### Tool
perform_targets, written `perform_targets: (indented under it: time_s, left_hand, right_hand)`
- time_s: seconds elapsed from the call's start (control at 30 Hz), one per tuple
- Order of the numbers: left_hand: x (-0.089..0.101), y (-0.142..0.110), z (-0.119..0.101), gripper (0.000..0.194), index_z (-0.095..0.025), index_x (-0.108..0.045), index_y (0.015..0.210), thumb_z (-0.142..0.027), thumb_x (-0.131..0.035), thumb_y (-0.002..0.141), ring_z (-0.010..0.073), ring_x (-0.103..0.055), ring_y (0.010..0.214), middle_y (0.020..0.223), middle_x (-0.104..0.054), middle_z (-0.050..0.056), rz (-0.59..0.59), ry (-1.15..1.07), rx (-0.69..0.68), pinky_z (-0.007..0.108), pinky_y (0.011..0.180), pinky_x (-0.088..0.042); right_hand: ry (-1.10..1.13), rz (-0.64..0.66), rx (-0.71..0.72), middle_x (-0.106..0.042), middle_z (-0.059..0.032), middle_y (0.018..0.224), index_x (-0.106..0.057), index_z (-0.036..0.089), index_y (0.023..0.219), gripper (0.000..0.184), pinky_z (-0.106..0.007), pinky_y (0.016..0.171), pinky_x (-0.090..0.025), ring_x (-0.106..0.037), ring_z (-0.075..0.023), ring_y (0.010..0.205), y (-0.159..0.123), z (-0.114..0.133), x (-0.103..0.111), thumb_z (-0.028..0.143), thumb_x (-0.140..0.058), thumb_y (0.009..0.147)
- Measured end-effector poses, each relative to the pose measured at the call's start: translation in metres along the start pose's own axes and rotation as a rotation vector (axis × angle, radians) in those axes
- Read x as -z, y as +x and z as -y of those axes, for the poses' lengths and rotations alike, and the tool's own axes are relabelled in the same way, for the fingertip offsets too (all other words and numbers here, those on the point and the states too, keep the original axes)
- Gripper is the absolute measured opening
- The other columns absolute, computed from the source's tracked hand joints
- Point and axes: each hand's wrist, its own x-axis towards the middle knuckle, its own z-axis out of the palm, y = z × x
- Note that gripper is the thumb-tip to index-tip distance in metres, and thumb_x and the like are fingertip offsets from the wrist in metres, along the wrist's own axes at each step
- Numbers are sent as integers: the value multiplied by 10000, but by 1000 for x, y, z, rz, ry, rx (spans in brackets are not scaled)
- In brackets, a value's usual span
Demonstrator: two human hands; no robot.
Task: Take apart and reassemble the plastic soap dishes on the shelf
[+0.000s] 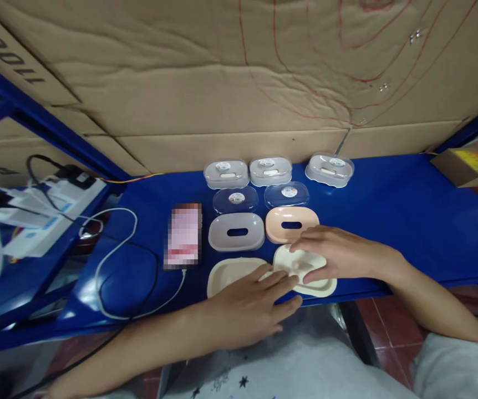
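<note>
My right hand [339, 252] is curved over a cream oval soap dish [324, 287], fingers at its far rim and thumb across its inside. This dish lies askew near the table's front edge. My left hand [259, 305] is spread palm down, its fingertips by the near left side of that dish. Partly under the left hand is another cream oval dish [226, 271]. Behind them sit a grey oval tray [222, 235] and a peach oval tray [274, 224], each with a slot in the middle.
Two clear lids [222, 200] with round labels lie behind the trays. Three lidded soap boxes [226, 176] line the back. A phone [183, 235] on a white cable [112, 249] lies left, near a power strip [50, 227]. An open carton [472, 166] stands right.
</note>
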Motion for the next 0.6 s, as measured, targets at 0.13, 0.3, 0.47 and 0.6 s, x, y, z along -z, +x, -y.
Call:
perform_targets:
  time_s: [0.13, 0.3, 0.47, 0.6]
  left_hand:
    - [7, -34, -5, 655, -202, -562, 1464, -348, -833, 886, 374, -582, 1383, 1531, -600, 172, -5, 9, 228, 536, 1101, -522]
    - [-11, -79, -7, 805, -277, -446, 1582, -339, -827, 875, 429, -554, 1407, 1674, -447, 187, -82, 28, 514, 655, 1078, -491]
    - [-24, -89, -7, 734, -303, -454, 1568, -294, -786, 913, 404, -556, 1394, 1612, -516, 156, -142, -22, 613, 663, 1111, -456]
    - [-24, -88, -7, 734, -286, -494, 1516, -274, -838, 868, 401, -529, 1411, 1547, -549, 151, -201, -102, 602, 675, 1154, -439]
  right_hand:
    - [-64, 31, 9, -692, -142, 1451, -657, 214, 1412, 649, -466, 1099, -547, -644, -335, 1364, -1, 15, -12, 443, -889, 851]
    - [-94, 74, 131, -728, -138, 1329, -669, 187, 1373, 465, -448, 1071, -565, -679, -306, 1270, -4, 30, -21, 255, -789, 930]
    - [-46, 101, 108, -749, -93, 1260, -710, 213, 1249, 289, -419, 1020, -575, -697, -272, 1204, -5, 29, -5, 315, -740, 980]
    - [-125, -85, 168, -745, -110, 1300, -666, 201, 1369, 346, -462, 1063, -523, -664, -276, 1230, 12, 27, -1, 373, -580, 1081]
